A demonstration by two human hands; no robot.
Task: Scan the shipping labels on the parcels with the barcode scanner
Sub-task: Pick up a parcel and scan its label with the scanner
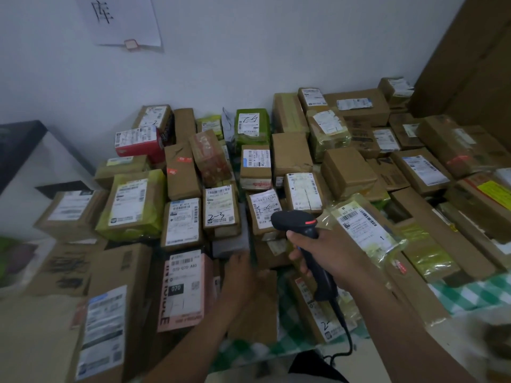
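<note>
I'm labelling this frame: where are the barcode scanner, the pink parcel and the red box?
barcode scanner [291, 221]: head view, on its black head.
pink parcel [184, 293]: head view, on its white shipping label.
red box [138, 152]: head view, on its red front side.

On the wall sheet [119, 20] I read 库, the pink parcel [182, 291] before me says 070-070-A80 and 070, and a brown box [229, 231] carries what looks like a handwritten 2-3.
</note>
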